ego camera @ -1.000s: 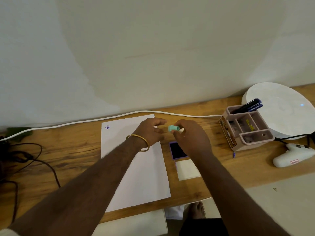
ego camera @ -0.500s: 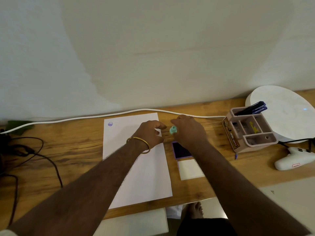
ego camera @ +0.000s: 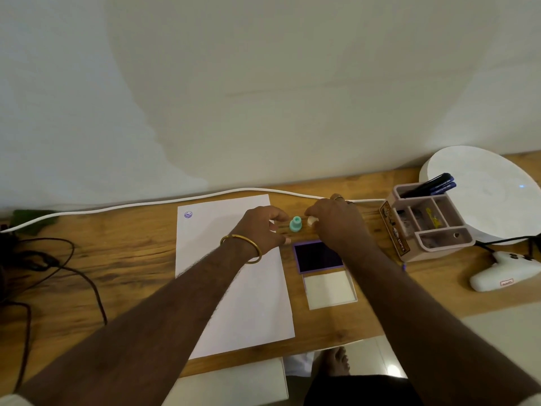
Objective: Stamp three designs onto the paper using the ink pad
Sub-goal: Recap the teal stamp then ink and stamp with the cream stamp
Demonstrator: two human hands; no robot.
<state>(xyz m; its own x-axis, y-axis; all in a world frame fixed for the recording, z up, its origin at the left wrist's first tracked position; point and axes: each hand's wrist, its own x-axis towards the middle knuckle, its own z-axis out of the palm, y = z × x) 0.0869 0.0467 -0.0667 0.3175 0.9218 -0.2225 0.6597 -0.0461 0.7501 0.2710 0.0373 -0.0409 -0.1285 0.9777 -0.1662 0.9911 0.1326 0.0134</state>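
Hands meet at the far side of a wooden desk (ego camera: 123, 265). A small teal plastic stamp (ego camera: 295, 224) stands upright on the wood between them, just off the right edge of a white sheet of paper (ego camera: 248, 303) and just beyond the open purple ink pad (ego camera: 317, 257). The left hand (ego camera: 265, 230), with a gold bangle (ego camera: 243, 247) at the wrist, rests over the sheet's far right corner, fingers loosely curled and holding nothing; its fingertips lie close to the stamp, though contact is hard to judge. The right hand (ego camera: 333, 222) pinches a small cream piece (ego camera: 312, 220), perhaps a cap or a second stamp, just right of the teal stamp. One purple round print (ego camera: 188, 214) marks the sheet's far left corner. The ink pad's white lid (ego camera: 329, 288) lies flat against the pad's near edge. To the right stands a pale pink desk organiser (ego camera: 430, 230) with dark pens (ego camera: 433, 184) in its far compartment, and beyond it a white round device (ego camera: 483, 194). A white handheld tool (ego camera: 497, 273) lies near the right edge. A white cable (ego camera: 146, 203) runs along the wall, and black wires (ego camera: 44, 265) loop at the left.
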